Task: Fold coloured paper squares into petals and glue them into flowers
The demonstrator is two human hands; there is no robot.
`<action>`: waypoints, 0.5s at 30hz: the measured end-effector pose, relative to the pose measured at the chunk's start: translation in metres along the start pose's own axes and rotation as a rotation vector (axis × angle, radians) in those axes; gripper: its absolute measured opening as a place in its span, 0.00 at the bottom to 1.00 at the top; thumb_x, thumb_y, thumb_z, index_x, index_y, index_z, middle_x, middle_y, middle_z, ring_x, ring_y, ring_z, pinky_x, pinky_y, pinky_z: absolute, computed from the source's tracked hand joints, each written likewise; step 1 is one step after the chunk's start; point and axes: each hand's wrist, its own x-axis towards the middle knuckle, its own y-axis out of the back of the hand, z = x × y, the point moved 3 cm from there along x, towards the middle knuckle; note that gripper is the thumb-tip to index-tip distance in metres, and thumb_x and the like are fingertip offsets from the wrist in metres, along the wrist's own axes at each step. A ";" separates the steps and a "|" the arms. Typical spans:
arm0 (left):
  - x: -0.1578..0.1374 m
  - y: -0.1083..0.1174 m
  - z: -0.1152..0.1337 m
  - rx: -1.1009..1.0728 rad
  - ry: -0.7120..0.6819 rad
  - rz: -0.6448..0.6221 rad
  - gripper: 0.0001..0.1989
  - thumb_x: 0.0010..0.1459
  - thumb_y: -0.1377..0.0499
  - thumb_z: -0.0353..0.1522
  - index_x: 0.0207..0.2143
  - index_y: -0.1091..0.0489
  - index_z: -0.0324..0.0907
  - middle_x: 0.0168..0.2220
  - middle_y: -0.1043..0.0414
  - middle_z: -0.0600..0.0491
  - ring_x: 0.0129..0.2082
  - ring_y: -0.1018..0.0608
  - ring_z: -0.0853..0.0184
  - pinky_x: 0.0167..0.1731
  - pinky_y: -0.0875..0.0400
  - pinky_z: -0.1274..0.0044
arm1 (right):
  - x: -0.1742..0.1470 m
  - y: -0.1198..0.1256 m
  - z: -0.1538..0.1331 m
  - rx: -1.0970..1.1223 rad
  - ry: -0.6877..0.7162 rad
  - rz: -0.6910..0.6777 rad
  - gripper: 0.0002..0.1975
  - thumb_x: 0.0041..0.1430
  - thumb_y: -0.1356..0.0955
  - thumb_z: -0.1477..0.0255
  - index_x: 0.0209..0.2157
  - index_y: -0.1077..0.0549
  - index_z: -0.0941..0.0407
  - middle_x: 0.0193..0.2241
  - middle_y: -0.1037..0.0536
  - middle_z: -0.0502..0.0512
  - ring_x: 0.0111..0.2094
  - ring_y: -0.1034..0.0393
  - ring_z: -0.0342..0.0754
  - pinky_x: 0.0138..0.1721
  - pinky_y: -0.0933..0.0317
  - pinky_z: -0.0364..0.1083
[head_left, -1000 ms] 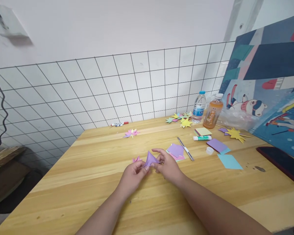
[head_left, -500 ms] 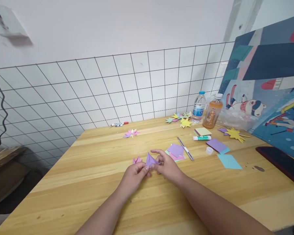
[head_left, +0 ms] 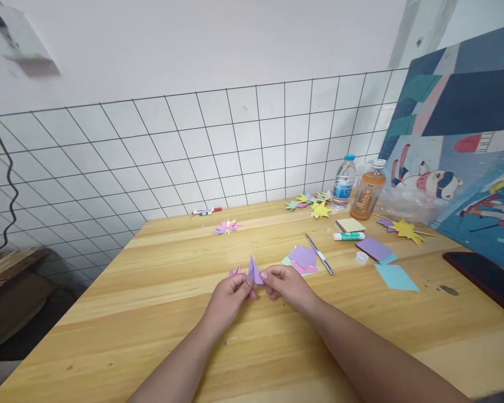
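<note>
A small piece of purple folded paper (head_left: 254, 272) stands up as a narrow triangle between my two hands, just above the table. My left hand (head_left: 231, 295) pinches its lower left corner between thumb and fingers. On the other side, my right hand (head_left: 288, 285) is closed on the lower right corner. Behind my left fingers lies a pink folded paper piece (head_left: 237, 271), partly hidden. To the right of the hands is a stack of cut paper pieces (head_left: 303, 258), purple on top, with a craft knife (head_left: 319, 254) beside it.
Farther back are a paper flower (head_left: 227, 226), markers (head_left: 207, 211) and several paper stars (head_left: 319, 210). At right stand a water bottle (head_left: 343, 182) and an orange drink bottle (head_left: 367, 190), near a glue stick (head_left: 348, 237), blue paper (head_left: 397, 277) and a dark phone-like slab (head_left: 483, 285).
The purple paper has gone from a wide triangle to a narrower, more upright one. My right index finger has come down from its raised position to pinch the paper's corner.
</note>
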 end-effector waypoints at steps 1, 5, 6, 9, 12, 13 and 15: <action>0.000 0.000 0.000 -0.001 0.002 0.003 0.18 0.55 0.46 0.44 0.24 0.30 0.39 0.22 0.28 0.52 0.24 0.30 0.67 0.29 0.38 0.77 | 0.000 0.001 -0.001 -0.046 0.033 0.041 0.17 0.49 0.33 0.57 0.27 0.28 0.59 0.18 0.31 0.47 0.20 0.37 0.41 0.23 0.41 0.40; -0.001 -0.001 0.003 0.011 -0.007 -0.006 0.18 0.55 0.46 0.44 0.24 0.30 0.39 0.23 0.27 0.52 0.25 0.29 0.66 0.29 0.38 0.77 | -0.002 0.006 -0.006 -0.219 0.170 0.188 0.13 0.53 0.35 0.62 0.25 0.27 0.57 0.18 0.29 0.49 0.20 0.36 0.42 0.23 0.43 0.41; -0.001 -0.001 0.004 0.024 -0.014 -0.010 0.18 0.55 0.46 0.43 0.23 0.30 0.40 0.23 0.27 0.52 0.25 0.30 0.66 0.29 0.39 0.77 | -0.002 0.005 -0.006 -0.241 0.181 0.174 0.12 0.53 0.35 0.63 0.26 0.26 0.57 0.20 0.27 0.50 0.22 0.35 0.43 0.25 0.42 0.41; -0.002 -0.002 0.005 0.041 -0.030 -0.015 0.17 0.56 0.47 0.42 0.22 0.30 0.40 0.22 0.28 0.53 0.24 0.30 0.66 0.29 0.39 0.78 | -0.002 0.002 -0.005 -0.279 0.195 0.107 0.11 0.53 0.35 0.65 0.28 0.25 0.57 0.25 0.23 0.52 0.26 0.31 0.45 0.28 0.40 0.42; -0.002 -0.003 0.007 0.062 -0.042 -0.018 0.17 0.56 0.46 0.42 0.22 0.31 0.40 0.22 0.29 0.54 0.25 0.30 0.66 0.29 0.39 0.77 | -0.001 0.002 -0.003 -0.322 0.200 0.106 0.10 0.53 0.35 0.66 0.27 0.25 0.57 0.25 0.23 0.52 0.26 0.32 0.45 0.29 0.40 0.42; -0.003 -0.003 0.008 0.066 -0.051 -0.017 0.17 0.56 0.46 0.42 0.23 0.30 0.40 0.23 0.29 0.54 0.25 0.30 0.66 0.30 0.39 0.77 | -0.001 0.002 -0.002 -0.337 0.199 0.113 0.10 0.53 0.35 0.67 0.26 0.25 0.57 0.24 0.23 0.51 0.25 0.32 0.44 0.28 0.41 0.42; -0.004 -0.003 0.010 0.049 -0.075 -0.013 0.15 0.55 0.45 0.43 0.26 0.29 0.40 0.25 0.28 0.53 0.28 0.29 0.65 0.31 0.37 0.77 | -0.001 0.002 -0.001 -0.366 0.187 0.115 0.09 0.52 0.34 0.67 0.25 0.26 0.57 0.23 0.25 0.51 0.24 0.34 0.43 0.26 0.42 0.41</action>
